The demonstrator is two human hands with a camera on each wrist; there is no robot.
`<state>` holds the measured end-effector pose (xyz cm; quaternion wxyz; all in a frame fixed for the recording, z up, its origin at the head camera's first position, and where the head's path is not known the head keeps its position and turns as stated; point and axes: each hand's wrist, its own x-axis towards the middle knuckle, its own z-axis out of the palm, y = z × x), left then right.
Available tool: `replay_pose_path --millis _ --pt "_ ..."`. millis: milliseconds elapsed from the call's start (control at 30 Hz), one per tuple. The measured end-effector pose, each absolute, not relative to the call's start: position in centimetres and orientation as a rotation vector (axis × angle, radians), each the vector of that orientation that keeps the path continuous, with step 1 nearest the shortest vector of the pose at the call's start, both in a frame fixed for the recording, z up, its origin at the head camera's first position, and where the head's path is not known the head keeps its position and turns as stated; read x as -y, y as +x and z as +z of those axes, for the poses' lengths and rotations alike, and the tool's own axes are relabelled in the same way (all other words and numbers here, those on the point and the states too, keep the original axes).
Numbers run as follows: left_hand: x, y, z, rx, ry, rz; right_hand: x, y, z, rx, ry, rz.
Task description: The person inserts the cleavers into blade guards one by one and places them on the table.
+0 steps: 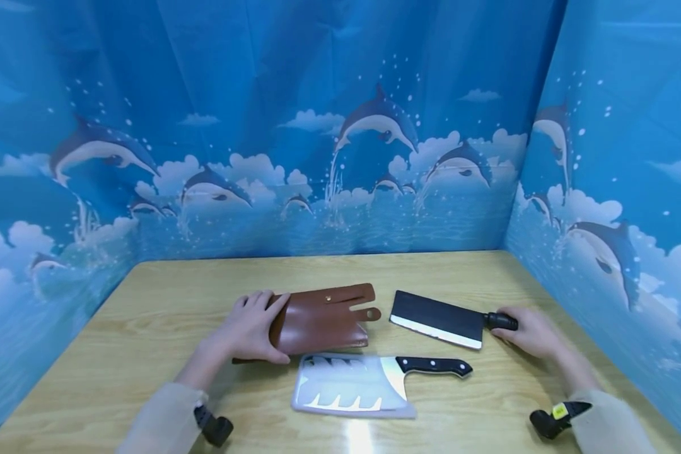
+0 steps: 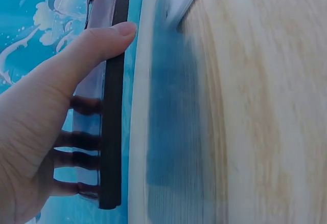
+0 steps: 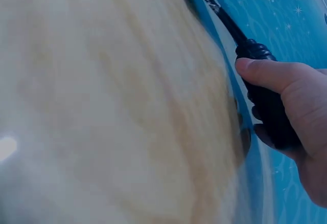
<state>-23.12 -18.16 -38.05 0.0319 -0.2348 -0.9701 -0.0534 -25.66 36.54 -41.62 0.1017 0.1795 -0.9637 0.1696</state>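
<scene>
A brown leather knife sheath (image 1: 323, 321) with two snap straps is gripped at its left end by my left hand (image 1: 255, 331). In the left wrist view, the thumb presses the near side of the sheath's dark edge (image 2: 113, 132), with the fingers spread behind it. That end looks raised off the table. My right hand (image 1: 528, 331) holds a dark-bladed cleaver (image 1: 439, 316) by its black handle (image 3: 271, 106), thumb along the handle. Its blade points left, toward the sheath; whether it touches the table I cannot tell.
A second cleaver (image 1: 397, 378) with a riveted black handle lies in front, its blade inside a translucent guard (image 1: 346, 384). All this is on a light wooden table (image 1: 170, 296). Blue dolphin-print curtains (image 1: 261, 126) stand behind and at both sides.
</scene>
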Motion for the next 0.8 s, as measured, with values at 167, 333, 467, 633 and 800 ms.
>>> replay_pose_path --millis 167,333,467,633,800 --pt "17.8 -22.4 -37.8 2.928 -0.754 -0.1 -35.9 -24.6 -41.8 2.788 0.493 0.501" --pt "17.4 -22.1 -37.7 2.839 -0.798 -0.051 -35.1 -23.9 -41.2 2.723 0.535 0.534" --pt "17.2 -22.0 -37.6 2.764 -0.828 0.027 -34.4 -23.5 -40.4 2.68 0.589 0.54" --pt "17.1 -22.0 -37.7 2.73 -0.848 0.083 -33.9 -23.2 -39.4 2.65 0.623 0.536" --pt "17.2 -22.1 -38.1 2.704 -0.854 0.064 -33.4 -23.1 -38.8 2.625 0.641 0.511"
